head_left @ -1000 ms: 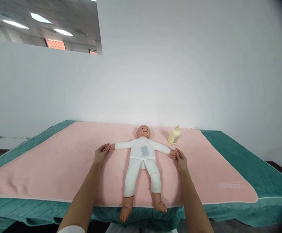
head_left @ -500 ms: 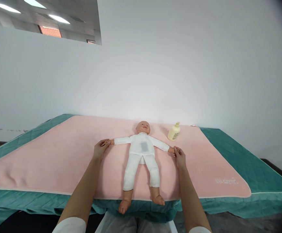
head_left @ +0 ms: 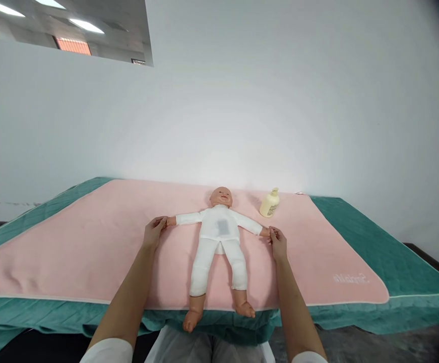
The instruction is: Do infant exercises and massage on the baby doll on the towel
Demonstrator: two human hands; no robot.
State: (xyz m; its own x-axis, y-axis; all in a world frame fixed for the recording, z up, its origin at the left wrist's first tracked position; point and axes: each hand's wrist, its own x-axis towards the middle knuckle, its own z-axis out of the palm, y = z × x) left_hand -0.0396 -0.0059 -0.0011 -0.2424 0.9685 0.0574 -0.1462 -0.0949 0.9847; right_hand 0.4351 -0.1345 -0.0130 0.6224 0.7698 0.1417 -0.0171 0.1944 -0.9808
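Note:
A baby doll [head_left: 220, 227] in white cloth lies on its back with arms spread wide, its head toward the wall. A grey patch shows on its belly. My left hand [head_left: 154, 231] is closed on the doll's hand at the left. On the other side my right hand [head_left: 278, 242] pinches the doll's other hand. Both doll arms are stretched straight out sideways. The doll's feet reach the near edge of the pink mat [head_left: 102, 247], and one hangs past it.
A pale yellow pump bottle [head_left: 269, 204] stands on the mat beyond my right hand. Under the mat is a green quilted cover [head_left: 370, 247] that drapes over the front edge. Behind the bed rises a white wall [head_left: 242, 101] with a mirror-like panel [head_left: 68, 30] at upper left.
The whole view has shifted very slightly. Both hands keep their hold on the doll's hands, and the doll's pose looks the same.

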